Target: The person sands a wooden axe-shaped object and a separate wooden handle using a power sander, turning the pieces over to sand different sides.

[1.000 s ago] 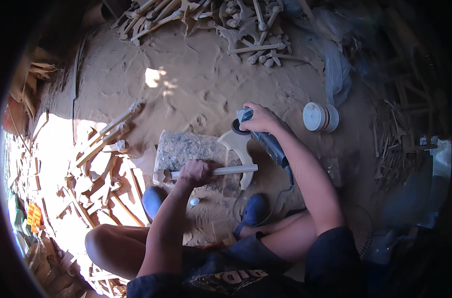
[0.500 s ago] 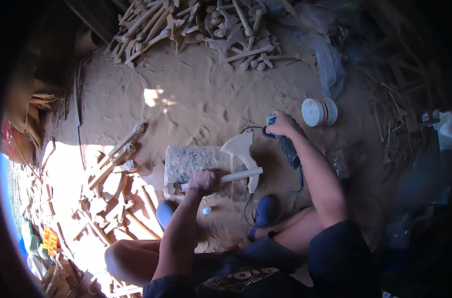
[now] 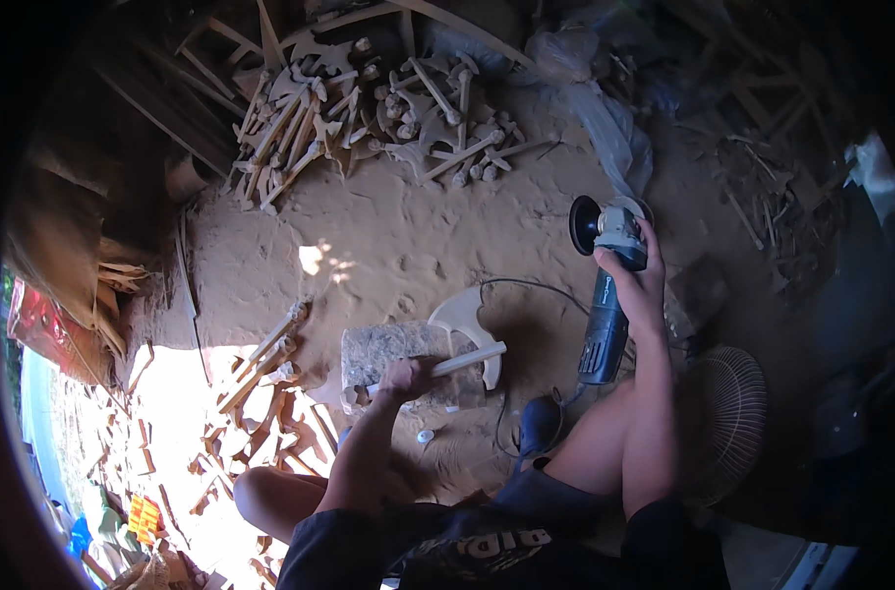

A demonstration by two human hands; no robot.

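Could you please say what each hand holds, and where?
Left hand: pale crescent-bladed wooden axe, by its handle. Right hand: dark-blue angle grinder, near its grey head.

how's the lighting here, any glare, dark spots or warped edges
Head view: sunlight washes out the ground at lower left; head view: the round wire cage at right sits dim in shade; head view: fisheye corners go black, edges bend; head view: the angle grinder looks fairly crisp.

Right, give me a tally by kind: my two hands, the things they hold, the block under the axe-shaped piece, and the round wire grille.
Left hand and right hand: 2
Angle grinder: 1
Axe-shaped piece: 1
Block: 1
Round wire grille: 1
Total: 6
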